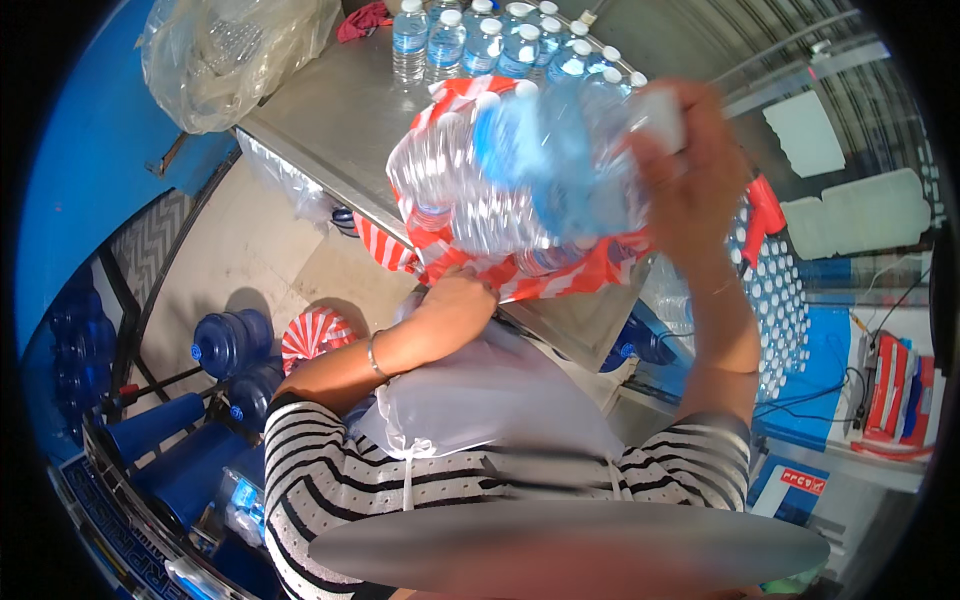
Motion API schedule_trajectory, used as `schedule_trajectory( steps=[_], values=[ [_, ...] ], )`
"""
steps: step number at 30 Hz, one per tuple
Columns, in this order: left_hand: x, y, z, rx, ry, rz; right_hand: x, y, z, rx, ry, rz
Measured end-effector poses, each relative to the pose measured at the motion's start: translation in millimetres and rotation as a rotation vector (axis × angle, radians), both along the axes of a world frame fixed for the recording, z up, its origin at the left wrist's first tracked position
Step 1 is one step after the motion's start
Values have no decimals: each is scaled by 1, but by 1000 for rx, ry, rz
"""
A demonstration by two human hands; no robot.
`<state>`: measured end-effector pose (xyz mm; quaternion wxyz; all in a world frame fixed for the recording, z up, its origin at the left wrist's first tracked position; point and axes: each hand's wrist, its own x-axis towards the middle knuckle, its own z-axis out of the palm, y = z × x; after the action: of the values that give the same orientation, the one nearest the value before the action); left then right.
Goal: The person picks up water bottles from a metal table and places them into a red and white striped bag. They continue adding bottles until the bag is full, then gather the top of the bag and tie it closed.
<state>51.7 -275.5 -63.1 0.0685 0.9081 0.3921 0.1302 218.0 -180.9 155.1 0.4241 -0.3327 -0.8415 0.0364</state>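
Note:
My right hand point(679, 165), blurred by motion, grips the capped end of plastic water bottles point(562, 150) with blue labels; how many it holds is hard to tell. They lie sideways over an opened red-and-white striped plastic bag point(555, 283), which has more clear bottles inside. At the bag's near edge my left hand point(461, 300) is closed on the striped plastic, its fingers partly hidden. The bag rests on a stainless steel table point(330, 90), close to its front edge.
Upright water bottles point(484, 49) crowd the table's far side. A clear plastic bag point(225, 60) lies at the back left. Blue water jugs point(234, 341) and a striped bag point(315, 334) are on the floor. Many capped bottles point(780, 307) stand at right, near a red heat gun point(761, 214).

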Motion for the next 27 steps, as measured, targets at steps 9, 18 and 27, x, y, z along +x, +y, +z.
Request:
schedule_trajectory(
  steps=[9,18,27],
  values=[
    [-7,-2,34,-304,72,-17,11,-37,-144,-286,-565,-41],
    [-91,92,55,-82,-455,727,62,-78,-122,-73,-242,-712],
    [-75,166,5,-376,-899,584,119,-60,-134,-655,1285,-304]
  ],
)
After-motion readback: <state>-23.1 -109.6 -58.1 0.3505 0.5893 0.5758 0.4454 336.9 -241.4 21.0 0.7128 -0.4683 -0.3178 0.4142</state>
